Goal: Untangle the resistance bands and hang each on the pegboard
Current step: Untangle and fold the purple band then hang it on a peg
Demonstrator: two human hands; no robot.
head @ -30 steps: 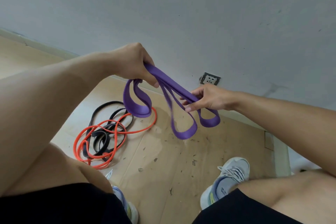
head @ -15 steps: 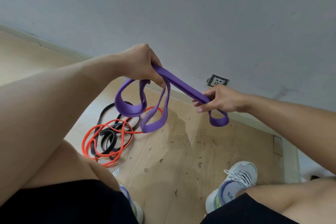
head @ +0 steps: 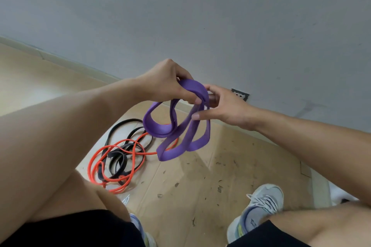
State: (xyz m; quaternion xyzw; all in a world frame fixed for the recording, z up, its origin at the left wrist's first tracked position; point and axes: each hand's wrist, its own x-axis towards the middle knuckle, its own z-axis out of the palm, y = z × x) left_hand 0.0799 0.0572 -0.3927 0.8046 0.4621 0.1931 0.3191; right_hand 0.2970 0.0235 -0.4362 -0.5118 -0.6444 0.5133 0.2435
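The wide purple flat rubber resistance band [head: 181, 126] is hanging in mid-air between the two hands, above the floor, its top bunched together and three loops drooping below. The left hand [head: 168, 82] is gripping the bunched top, fingers curled over it and thumb pressing from beneath. The right hand [head: 222, 106] is touching the same bunch from the other side; its thumb and index finger are reaching round the strands, the other fingers partly extended, and whether they are actually pinching cannot be told. On the floor below and to the left, a thin orange rubber band [head: 112, 158] is lying tangled with a narrow black rubber band [head: 118, 158], the two crossing each other repeatedly. Both are resting on flat tan cardboard sheeting [head: 200, 186] speckled with dark flecks. A grey-and-white laced sneaker [head: 259, 208] is standing on the cardboard at lower right. A dark wall socket [head: 241, 93] is sitting low on the grey wall [head: 220, 26], just behind the right hand.
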